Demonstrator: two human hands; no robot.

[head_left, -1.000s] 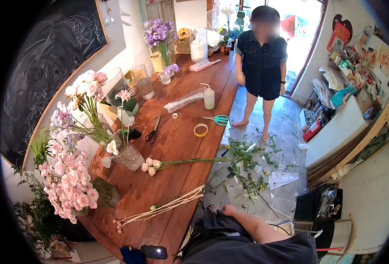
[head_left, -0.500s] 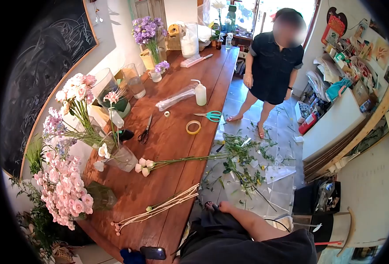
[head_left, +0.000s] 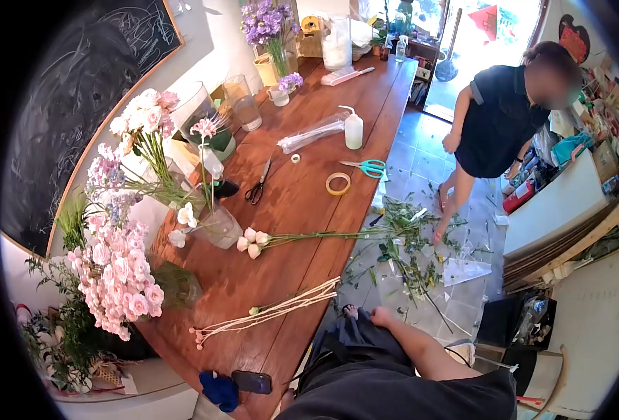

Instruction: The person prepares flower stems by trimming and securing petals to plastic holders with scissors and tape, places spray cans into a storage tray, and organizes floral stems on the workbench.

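Observation:
My right hand (head_left: 381, 317) rests by the dark cloth over my leg, its fingers curled in; whatever they may hold is hidden. My left hand is out of view. On the wooden table (head_left: 281, 262) beside me lie several bare pale stems (head_left: 274, 308) with small pinkish heads. Cut pale pink roses (head_left: 253, 242) lie further up, their long green stems reaching over the table edge. A phone (head_left: 251, 381) and a dark blue cloth (head_left: 217, 390) are at the near corner. Neither is touched by my right hand.
Black scissors (head_left: 257, 189), teal scissors (head_left: 367, 168), yellow tape (head_left: 338, 184) and a squeeze bottle (head_left: 353, 131) are on the table. Pink flowers (head_left: 120, 280) stand along its left side. Leaf trimmings (head_left: 421, 245) litter the floor. Another person (head_left: 500, 119) is beyond them.
My view has turned, shifting the table rightward in it. The other person has moved to the right and now leans toward the shelves. My right hand stays by my leg.

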